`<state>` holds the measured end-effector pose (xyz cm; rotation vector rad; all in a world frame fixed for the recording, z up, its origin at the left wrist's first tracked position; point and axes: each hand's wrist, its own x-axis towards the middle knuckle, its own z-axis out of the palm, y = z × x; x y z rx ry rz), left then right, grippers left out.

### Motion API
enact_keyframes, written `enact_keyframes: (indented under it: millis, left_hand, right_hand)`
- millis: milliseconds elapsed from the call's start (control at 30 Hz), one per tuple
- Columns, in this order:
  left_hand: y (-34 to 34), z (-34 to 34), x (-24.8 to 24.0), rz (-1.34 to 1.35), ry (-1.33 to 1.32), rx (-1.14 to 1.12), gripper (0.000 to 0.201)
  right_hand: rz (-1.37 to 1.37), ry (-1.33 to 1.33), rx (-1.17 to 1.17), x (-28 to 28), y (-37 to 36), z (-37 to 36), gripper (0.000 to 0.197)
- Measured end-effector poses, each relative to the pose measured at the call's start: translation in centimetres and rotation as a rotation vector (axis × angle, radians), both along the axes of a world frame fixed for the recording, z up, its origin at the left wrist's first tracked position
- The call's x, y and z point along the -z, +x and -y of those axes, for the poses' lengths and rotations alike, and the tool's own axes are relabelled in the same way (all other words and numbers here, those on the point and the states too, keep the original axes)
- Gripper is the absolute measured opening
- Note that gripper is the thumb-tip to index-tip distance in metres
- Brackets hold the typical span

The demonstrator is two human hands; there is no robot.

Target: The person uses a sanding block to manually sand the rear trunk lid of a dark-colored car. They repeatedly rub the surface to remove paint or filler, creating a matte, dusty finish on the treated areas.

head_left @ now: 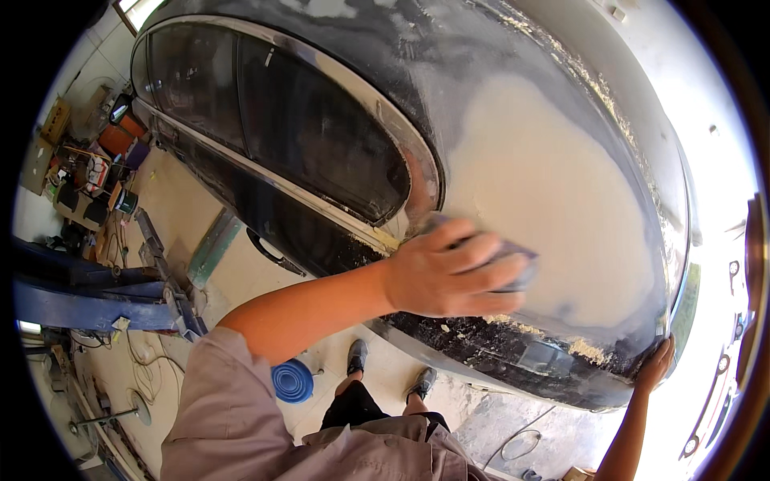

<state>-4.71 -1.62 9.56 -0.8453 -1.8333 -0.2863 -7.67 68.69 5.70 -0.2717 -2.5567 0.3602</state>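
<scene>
My left hand [449, 268] is wrapped round a dark grey sanding block [523, 264], slightly smeared by motion. The block lies against the car's rear body panel, at the lower left border of a broad beige patch of body filler [553, 200]. Just left of that hand is the rear corner of the side window [321, 120]. Off to the lower right, my right hand [658, 365] rests on the rear edge of the black car [553, 370], its fingers laid along the bodywork and holding nothing visible.
Crumbly filler dust [589, 350] lies along the car's lower ledge. A blue round basin-like object [292, 381] is on the floor by my feet. At left are a blue lift arm [88, 305], a green panel [214, 248] and cluttered shop gear. A hose [513, 443] lies lower right.
</scene>
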Motion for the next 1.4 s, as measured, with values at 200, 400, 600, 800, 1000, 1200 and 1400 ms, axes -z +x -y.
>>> enact_keyframes:
  millis: [200,400,600,800,1000,1200,1400]
  left_hand:
    - [-2.2,-4.1,-2.5,-0.008,0.006,0.099,0.018]
    - [-0.3,1.0,-0.6,-0.023,-0.029,-0.045,0.035]
    - [-4.3,-9.7,-5.2,0.001,-0.055,0.053,0.019]
    - [-0.5,2.9,-1.5,0.035,-0.064,0.046,0.018]
    - [-6.4,-8.8,-10.8,0.158,-0.171,0.084,0.012]
    - [-1.7,-5.3,-2.6,0.023,0.103,-0.010,0.018]
    - [-2.6,-0.5,-5.4,0.026,-0.072,0.059,0.029]
  right_hand:
    - [0.009,-0.002,0.014,-0.4,1.1,-1.1,0.062]
    - [0.026,0.020,0.014,-0.2,0.0,1.3,0.061]
    - [0.015,0.004,0.025,-1.0,0.9,1.1,0.062]
    - [-0.015,0.015,0.028,-0.9,0.8,2.4,0.059]
    - [0.017,0.021,0.020,-0.8,0.3,2.6,0.062]
    - [0.013,0.019,0.007,-0.8,0.7,1.3,0.063]
    - [0.003,0.069,0.013,-1.3,0.4,2.9,0.062]
